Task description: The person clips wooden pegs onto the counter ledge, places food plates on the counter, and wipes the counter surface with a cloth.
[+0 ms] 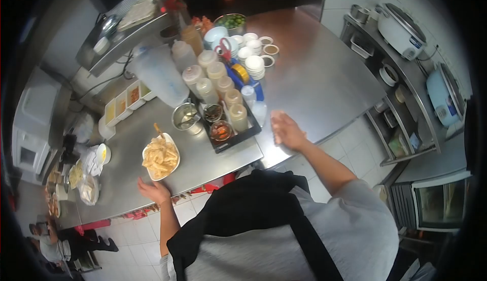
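Note:
My left hand (153,190) is beside the near edge of a white bowl (173,171), its fingers stretched out and holding nothing. The bowl stands on the steel counter, heaped with golden fried crisps (161,158); a thin brown stick-like piece pokes up at its far side. Over the counter to the right, my right hand (288,131) is slightly blurred, fingers extended, with nothing visible in it. Close to its left is a black tray (238,140) of squeeze bottles (238,117) and a cup of red-orange sauce (221,131).
A metal pot (187,118) stands left of the tray. Behind are stacked white cups (254,66), red-handled scissors (222,46) and a bowl of green pieces (232,23). Rice cookers (402,31) sit on right-hand shelves. Another person (56,243) is at far lower left.

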A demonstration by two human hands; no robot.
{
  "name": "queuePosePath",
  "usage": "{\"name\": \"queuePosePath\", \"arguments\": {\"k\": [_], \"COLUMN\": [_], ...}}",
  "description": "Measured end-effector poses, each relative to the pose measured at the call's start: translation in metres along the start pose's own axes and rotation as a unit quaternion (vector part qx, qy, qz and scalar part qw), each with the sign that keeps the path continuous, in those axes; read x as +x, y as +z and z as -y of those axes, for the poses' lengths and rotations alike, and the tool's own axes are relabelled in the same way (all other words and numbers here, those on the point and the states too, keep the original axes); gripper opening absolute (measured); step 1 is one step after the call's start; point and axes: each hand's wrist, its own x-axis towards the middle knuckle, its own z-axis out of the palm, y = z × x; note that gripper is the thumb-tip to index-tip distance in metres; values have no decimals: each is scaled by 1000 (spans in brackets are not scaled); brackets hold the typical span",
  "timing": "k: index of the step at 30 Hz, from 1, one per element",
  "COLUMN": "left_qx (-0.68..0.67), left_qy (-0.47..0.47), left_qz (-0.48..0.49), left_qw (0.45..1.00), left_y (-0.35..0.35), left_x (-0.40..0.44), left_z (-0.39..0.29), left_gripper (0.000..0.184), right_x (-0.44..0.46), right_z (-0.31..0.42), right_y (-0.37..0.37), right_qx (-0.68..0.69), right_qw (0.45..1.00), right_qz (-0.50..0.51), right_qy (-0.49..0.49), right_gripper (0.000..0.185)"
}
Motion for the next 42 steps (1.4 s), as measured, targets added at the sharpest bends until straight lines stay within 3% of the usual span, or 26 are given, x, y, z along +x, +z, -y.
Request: {"name": "queuePosePath", "arguments": {"k": [3,4,5,8,9,10,11,12,13,14,15,16,17,18,19,21,22,25,28,31,33,34,37,40,42], "left_qx": [21,29,32,25,15,6,-2,-6,-7,7,24,24,64,99,83,122,121,113,101,89,87,88,83,79,83], "left_qy": [-3,-1,-4,-11,-14,-21,-24,-34,-49,-55,-67,-75,-60,-54,-83,-112,-114,-114,-114,-111,-108,-106,-103,-111,-116], "left_qz": [8,13,16,3,-4,-11,-6,-4,-5,-6,-6,2,13,10,50,46,40,27,19,13,6,0,-17,6,22], "left_qw": [1000,999,999,1000,1000,1000,1000,999,999,998,997,997,996,994,992,985,985,987,988,990,990,990,991,991,990], "left_y": [3,2,1,0,4,6,5,5,2,3,3,0,5,7,-5,-8,-9,-13,-17,-21,-21,-20,-19,-17,-21], "left_x": [0,0,-3,5,6,3,2,5,10,11,13,17,19,20,22,21,21,18,17,19,21,21,13,18,19], "left_z": [6,6,4,3,10,19,22,22,26,35,45,46,55,58,40,23,21,19,19,14,15,16,19,19,15], "left_gripper": [56,56,56,56,57,57,57,57,57,56,55,51,48,46,46,44,44,44,43,42,42,42,42,41,40], "right_x": [17,27,23,-17,-38,-54,-88,-104,-105,-106,-100,-75,-65,-60,-38,1,17,51,52,59,53,53,19,25,26], "right_z": [-20,-65,-44,-156,-165,-173,-273,-279,-259,-221,-233,-168,-192,-213,-184,-157,-128,-106,28,-12,-36,-41,-14,1,-1], "right_y": [-3,-6,-44,-124,-159,-199,-229,-256,-282,-294,-300,-299,-293,-281,-264,-227,-207,-150,-115,-78,-42,-26,29,27,23], "right_qx": [-255,-229,-167,-407,-522,-288,-480,-295,-453,-508,-414,-453,-437,-164,-174,-11,-6,239,269,258,96,10,-311,-245,-218], "right_qw": [961,969,975,886,832,876,807,815,771,782,815,816,839,921,928,955,964,946,916,920,991,991,943,969,976], "right_qz": [72,72,10,-69,-69,-111,53,-112,36,83,-51,25,-15,-182,-183,-191,-186,-59,29,95,89,84,-70,-20,-7], "right_qy": [-79,-52,144,212,176,371,339,486,445,350,403,358,324,303,272,226,192,212,295,279,29,-99,-93,-9,-9], "right_gripper": [45,47,48,63,52,37,33,27,26,27,31,32,28,28,28,20,17,19,27,42,34,30,36,38,39]}}
